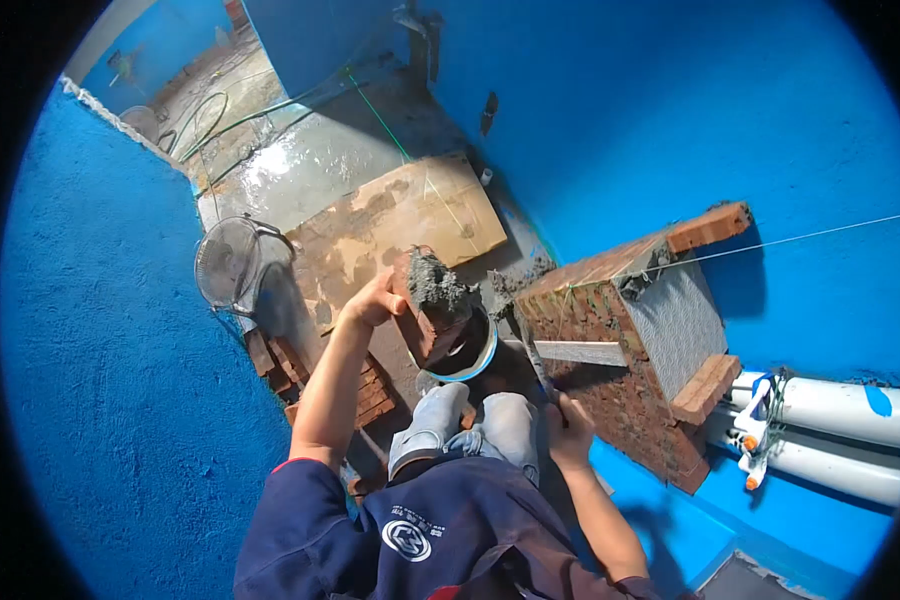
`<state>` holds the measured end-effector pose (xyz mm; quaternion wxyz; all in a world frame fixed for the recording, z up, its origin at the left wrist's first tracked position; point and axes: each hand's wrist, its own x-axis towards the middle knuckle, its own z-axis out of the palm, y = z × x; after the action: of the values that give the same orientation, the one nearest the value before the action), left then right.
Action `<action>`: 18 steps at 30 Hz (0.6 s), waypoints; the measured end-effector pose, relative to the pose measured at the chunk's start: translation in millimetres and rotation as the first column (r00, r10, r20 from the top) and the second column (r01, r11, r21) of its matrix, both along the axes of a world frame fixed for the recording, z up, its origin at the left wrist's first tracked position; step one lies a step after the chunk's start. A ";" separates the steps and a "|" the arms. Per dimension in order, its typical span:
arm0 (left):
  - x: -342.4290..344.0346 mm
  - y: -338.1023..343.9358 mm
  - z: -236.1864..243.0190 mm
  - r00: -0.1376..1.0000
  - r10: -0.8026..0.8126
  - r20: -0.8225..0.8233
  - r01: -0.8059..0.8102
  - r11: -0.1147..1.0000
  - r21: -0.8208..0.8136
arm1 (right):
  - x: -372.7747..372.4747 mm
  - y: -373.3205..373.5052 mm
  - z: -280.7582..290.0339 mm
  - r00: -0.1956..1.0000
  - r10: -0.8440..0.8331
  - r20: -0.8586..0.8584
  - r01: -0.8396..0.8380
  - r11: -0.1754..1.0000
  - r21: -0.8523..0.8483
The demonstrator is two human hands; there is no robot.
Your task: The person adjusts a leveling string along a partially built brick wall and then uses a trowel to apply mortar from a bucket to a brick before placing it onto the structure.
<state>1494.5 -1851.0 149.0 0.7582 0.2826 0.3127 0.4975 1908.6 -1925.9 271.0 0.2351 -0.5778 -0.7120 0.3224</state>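
My left hand grips a red brick, held up in front of me, with a lump of wet grey mortar on its upper end. Below the brick is a round bucket with a pale blue rim, partly hidden by the brick. My right hand is closed around the handle of a trowel. Its mortar-smeared blade points away from me, between the bucket and a low brick structure on the right. Mortar clings near the blade's tip.
A taut string crosses the brick structure, where a loose brick juts out. White pipes run along the right wall. Stacked bricks and a fan stand left; flattened cardboard covers the floor ahead. Blue walls flank me.
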 end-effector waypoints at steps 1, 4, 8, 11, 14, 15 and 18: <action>-9.4 -4.5 -5.0 0.988 0.042 -0.147 -0.037 0.999 0.038 | -5.9 -6.2 -19.9 0.999 -0.044 0.008 0.044 0.998 -0.051; 22.7 3.3 58.6 0.989 0.106 -0.106 -0.102 0.994 0.042 | -19.0 -11.5 -100.2 0.987 -0.091 0.135 0.089 0.996 0.019; 7.5 -27.6 32.9 0.941 0.188 -0.280 -0.207 0.977 -0.040 | -37.0 13.4 -178.4 0.923 0.010 0.384 0.115 0.946 -0.302; 37.0 -28.0 74.9 0.923 0.219 -0.316 -0.282 0.944 -0.171 | -32.8 8.6 -168.0 0.954 -0.109 0.279 0.188 0.942 -0.277; 34.1 -46.8 62.6 0.747 0.120 -0.654 -0.199 0.979 -0.049 | -27.1 5.9 -123.6 0.994 -0.111 0.018 0.113 0.979 -0.168; 34.7 -48.9 59.0 0.782 0.141 -0.607 -0.203 0.979 -0.035 | -21.5 5.8 -107.1 0.996 -0.091 0.000 0.089 0.980 -0.179; 42.9 -44.9 64.0 0.888 0.153 -0.433 -0.215 0.972 -0.098 | -8.8 4.1 -43.0 0.999 -0.032 -0.009 0.031 0.991 -0.127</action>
<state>1537.4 -1895.9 212.9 0.6401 0.2974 0.5298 0.4702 1899.7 -1921.8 228.0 0.2067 -0.6010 -0.6795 0.3665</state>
